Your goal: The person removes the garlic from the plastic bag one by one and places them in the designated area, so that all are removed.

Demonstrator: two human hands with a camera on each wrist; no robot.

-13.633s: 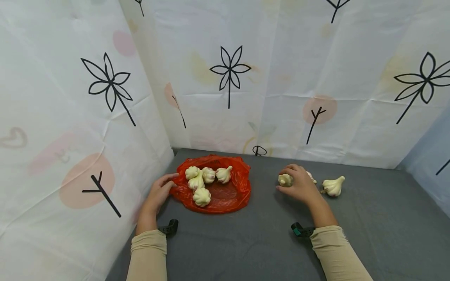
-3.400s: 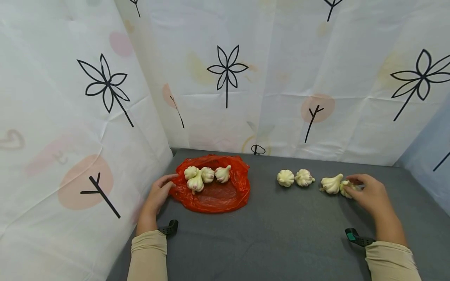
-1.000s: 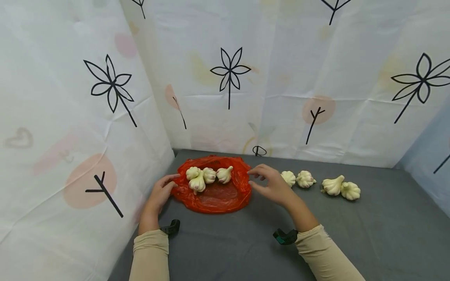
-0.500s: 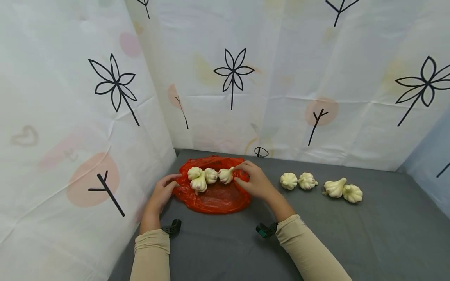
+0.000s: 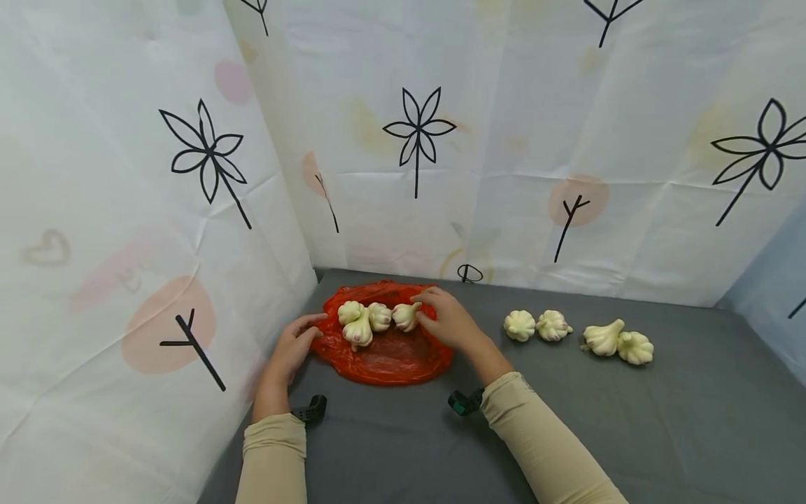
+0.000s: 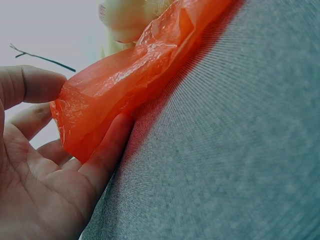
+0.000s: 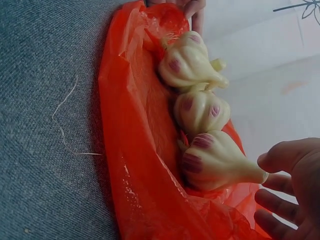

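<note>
On the grey table (image 5: 390, 448), your left hand (image 5: 292, 348) pinches the red bag (image 5: 390, 375); your right hand (image 5: 450, 322), unclosed, is at a garlic bulb (image 5: 404, 318). Step judged: pick-up, calling next for pinching its stem (image 7: 252, 173).

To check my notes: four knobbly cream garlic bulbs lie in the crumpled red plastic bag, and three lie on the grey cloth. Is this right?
Not three: the head view shows four garlic bulbs on the grey cloth. The rest stands.
</note>
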